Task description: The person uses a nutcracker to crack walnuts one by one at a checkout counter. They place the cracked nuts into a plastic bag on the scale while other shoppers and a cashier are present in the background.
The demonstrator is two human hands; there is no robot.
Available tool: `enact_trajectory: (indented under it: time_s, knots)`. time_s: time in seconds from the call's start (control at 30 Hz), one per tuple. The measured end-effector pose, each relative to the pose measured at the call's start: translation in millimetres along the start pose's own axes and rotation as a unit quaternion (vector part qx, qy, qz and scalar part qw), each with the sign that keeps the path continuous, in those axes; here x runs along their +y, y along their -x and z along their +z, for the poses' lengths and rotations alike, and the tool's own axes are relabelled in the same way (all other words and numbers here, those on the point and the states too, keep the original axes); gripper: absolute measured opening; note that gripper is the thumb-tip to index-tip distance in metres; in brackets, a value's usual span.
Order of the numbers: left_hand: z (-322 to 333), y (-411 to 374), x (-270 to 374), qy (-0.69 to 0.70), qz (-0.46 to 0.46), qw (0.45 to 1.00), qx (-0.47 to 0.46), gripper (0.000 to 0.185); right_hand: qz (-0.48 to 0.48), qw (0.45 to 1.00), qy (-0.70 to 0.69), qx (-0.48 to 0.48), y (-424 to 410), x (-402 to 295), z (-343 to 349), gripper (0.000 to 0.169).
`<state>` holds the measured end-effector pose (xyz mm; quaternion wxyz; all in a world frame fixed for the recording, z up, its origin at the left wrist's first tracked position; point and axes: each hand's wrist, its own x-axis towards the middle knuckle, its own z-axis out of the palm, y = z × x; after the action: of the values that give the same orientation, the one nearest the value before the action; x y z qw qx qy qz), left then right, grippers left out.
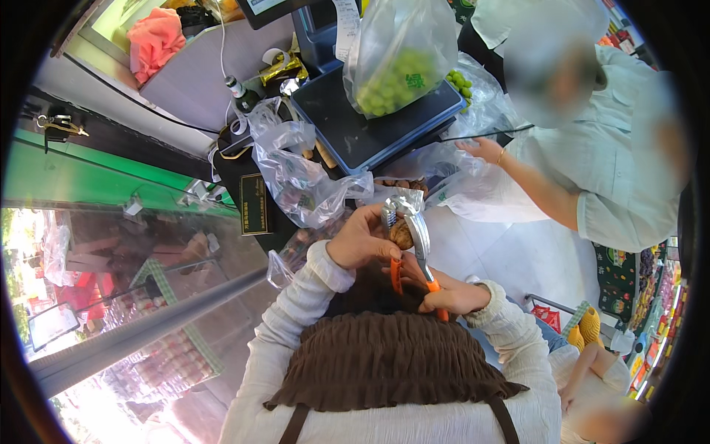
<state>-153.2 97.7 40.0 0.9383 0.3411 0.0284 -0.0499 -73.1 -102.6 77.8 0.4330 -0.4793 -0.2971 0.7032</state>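
A metal nutcracker with orange handles is held up before my chest, with a brown walnut between its jaws. My left hand steadies the walnut and the jaw side, its thumb just below the nut. My right hand is wrapped around the orange handles; some of its fingers are hidden behind them. More walnuts lie in clear plastic just beyond the tool.
A scale carries a bag of green grapes. Crumpled plastic bags, a black box and a green bottle are on the counter. A person stands at the right, one hand near the scale; another is at lower right.
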Motion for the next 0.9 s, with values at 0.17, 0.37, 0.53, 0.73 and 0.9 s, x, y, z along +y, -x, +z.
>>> enact_trajectory:
  time_s: [0.17, 0.37, 0.53, 0.73, 0.9]
  knots:
    - [6.3, 0.5, 5.3, 0.0, -0.01, 1.0, -0.017, 0.073, -0.046, 0.998, 0.037, -0.036, 3.9, 2.8, -3.7, 0.095]
    - [12.0, -1.6, 7.3, 0.028, 0.001, 0.999, -0.031, 0.078, -0.069, 0.997, 0.026, -0.027, 4.7, 7.5, -1.3, 0.097]
    - [12.3, 0.6, -4.4, 0.049, 0.017, 0.999, -0.005, 0.077, -0.059, 0.998, 0.014, -0.004, 3.1, 5.9, 3.6, 0.089]
    - [8.0, 1.6, -8.4, 0.087, 0.003, 0.996, -0.032, 0.069, -0.072, 0.997, 0.025, 0.033, -2.2, 12.2, 8.8, 0.078]
    - [11.2, 2.3, -9.0, 0.068, -0.002, 0.998, 0.008, 0.074, -0.059, 0.997, 0.015, 0.056, 0.8, 2.8, 14.1, 0.077]
